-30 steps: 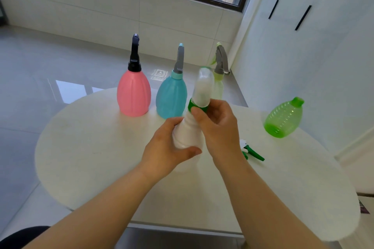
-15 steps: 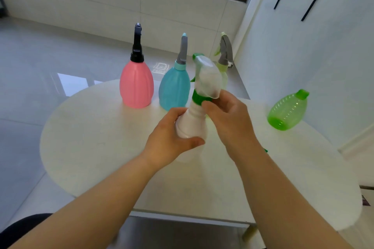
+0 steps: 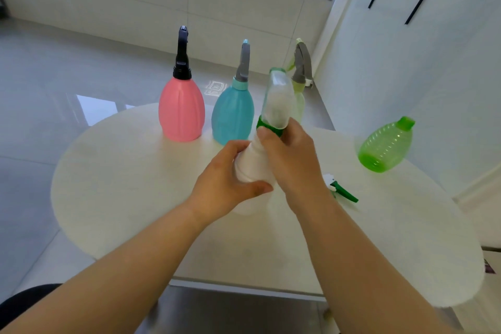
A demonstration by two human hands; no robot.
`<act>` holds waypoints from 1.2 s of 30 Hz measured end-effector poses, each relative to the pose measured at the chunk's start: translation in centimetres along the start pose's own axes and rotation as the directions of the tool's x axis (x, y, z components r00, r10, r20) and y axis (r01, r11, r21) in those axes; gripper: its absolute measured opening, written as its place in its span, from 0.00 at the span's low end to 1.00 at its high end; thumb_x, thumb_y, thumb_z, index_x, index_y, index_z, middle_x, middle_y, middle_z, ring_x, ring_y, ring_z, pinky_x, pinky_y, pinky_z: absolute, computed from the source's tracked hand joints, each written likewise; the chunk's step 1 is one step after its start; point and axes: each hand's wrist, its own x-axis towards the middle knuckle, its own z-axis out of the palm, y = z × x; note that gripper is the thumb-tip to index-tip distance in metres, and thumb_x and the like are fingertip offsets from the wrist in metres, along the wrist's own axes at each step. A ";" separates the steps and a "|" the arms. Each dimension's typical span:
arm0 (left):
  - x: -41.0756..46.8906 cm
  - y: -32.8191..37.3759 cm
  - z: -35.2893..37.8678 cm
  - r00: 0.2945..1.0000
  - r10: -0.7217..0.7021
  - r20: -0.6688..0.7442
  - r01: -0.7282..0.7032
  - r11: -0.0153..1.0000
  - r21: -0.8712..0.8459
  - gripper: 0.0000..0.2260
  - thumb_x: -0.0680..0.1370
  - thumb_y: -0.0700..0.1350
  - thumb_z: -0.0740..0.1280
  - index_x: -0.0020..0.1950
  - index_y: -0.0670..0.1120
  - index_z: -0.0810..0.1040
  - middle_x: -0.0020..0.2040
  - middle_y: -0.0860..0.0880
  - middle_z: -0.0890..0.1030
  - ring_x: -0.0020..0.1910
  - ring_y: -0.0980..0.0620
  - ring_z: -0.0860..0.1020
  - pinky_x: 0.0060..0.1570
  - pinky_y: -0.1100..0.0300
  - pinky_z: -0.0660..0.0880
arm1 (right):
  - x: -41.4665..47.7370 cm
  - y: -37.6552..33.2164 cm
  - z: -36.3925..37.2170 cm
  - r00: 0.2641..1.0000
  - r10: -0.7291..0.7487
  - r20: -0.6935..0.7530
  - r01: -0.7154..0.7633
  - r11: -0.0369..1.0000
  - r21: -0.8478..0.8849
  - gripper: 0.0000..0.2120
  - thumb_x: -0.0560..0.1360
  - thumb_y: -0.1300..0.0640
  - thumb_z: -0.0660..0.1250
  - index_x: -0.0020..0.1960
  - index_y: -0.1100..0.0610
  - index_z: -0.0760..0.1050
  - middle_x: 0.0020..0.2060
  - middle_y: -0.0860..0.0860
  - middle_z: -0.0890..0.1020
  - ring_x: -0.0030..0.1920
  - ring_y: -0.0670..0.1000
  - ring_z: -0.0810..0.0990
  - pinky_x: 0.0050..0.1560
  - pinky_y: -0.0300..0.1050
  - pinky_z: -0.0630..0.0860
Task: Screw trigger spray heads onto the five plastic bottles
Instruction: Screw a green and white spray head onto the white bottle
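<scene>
A white bottle point(image 3: 252, 165) stands at the middle of the round white table point(image 3: 130, 176), with my left hand point(image 3: 225, 184) wrapped around its body. My right hand point(image 3: 291, 160) grips the green collar point(image 3: 261, 125) of the translucent white spray head point(image 3: 278, 100) on the bottle's neck. Behind stand a pink bottle point(image 3: 181, 111) with a black head, a teal bottle point(image 3: 232, 114) with a grey head, and a pale green bottle point(image 3: 300, 100) with a grey head, partly hidden. A bright green bottle point(image 3: 386, 146) without a head lies on its side at the right. A loose green-and-white spray head point(image 3: 340, 190) lies right of my right wrist.
White cabinet doors point(image 3: 406, 35) with black handles rise close behind the table's right side. A tiled floor point(image 3: 67, 84) and a wall with a window lie beyond the table's far edge.
The spray head has turned on the white bottle's neck under my right hand. My view has tilted, so the loose spray head shows again beside my right wrist.
</scene>
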 end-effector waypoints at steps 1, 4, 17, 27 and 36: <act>0.0 0.0 0.0 1.000 -0.005 -0.001 0.005 1.000 -0.001 0.27 0.63 0.51 0.74 0.53 0.61 0.61 0.47 0.64 0.70 0.51 0.54 0.72 0.49 0.60 0.71 | 0.0 -0.1 -0.2 1.000 -0.009 0.007 0.009 1.000 0.007 0.08 0.71 0.55 0.65 0.46 0.45 0.68 0.36 0.37 0.73 0.35 0.34 0.75 0.31 0.17 0.67; -0.2 0.1 0.2 0.999 -0.008 -0.034 0.008 1.000 -0.015 0.27 0.61 0.52 0.74 0.53 0.61 0.62 0.50 0.59 0.72 0.51 0.52 0.74 0.51 0.55 0.74 | 0.3 -0.2 -0.1 0.997 -0.045 -0.058 0.044 0.999 -0.016 0.13 0.67 0.54 0.70 0.40 0.46 0.65 0.35 0.38 0.72 0.34 0.36 0.74 0.32 0.18 0.66; -0.2 0.0 -0.2 1.000 -0.007 0.028 0.007 1.000 -0.029 0.27 0.62 0.52 0.74 0.52 0.65 0.61 0.48 0.64 0.71 0.49 0.58 0.73 0.48 0.65 0.72 | 0.1 0.3 -1.2 0.995 -0.067 0.069 0.057 0.990 0.130 0.12 0.70 0.61 0.66 0.41 0.42 0.72 0.38 0.39 0.79 0.36 0.32 0.78 0.37 0.24 0.73; 0.0 -1.1 -2.2 0.989 -0.011 0.144 0.023 0.996 -0.084 0.28 0.66 0.42 0.74 0.51 0.68 0.63 0.52 0.69 0.70 0.54 0.67 0.70 0.45 0.73 0.66 | 0.7 0.3 -0.1 0.998 -0.063 0.024 0.059 0.990 0.132 0.11 0.69 0.59 0.69 0.44 0.46 0.70 0.39 0.38 0.77 0.42 0.40 0.77 0.45 0.33 0.75; 0.6 -1.6 -1.9 0.964 -0.055 0.260 0.064 0.998 -0.024 0.33 0.64 0.44 0.75 0.60 0.63 0.61 0.59 0.59 0.70 0.57 0.59 0.69 0.56 0.66 0.64 | 1.2 0.1 -1.4 0.984 0.043 0.172 -0.062 0.993 0.105 0.14 0.70 0.55 0.67 0.53 0.48 0.69 0.42 0.43 0.77 0.45 0.44 0.76 0.41 0.33 0.72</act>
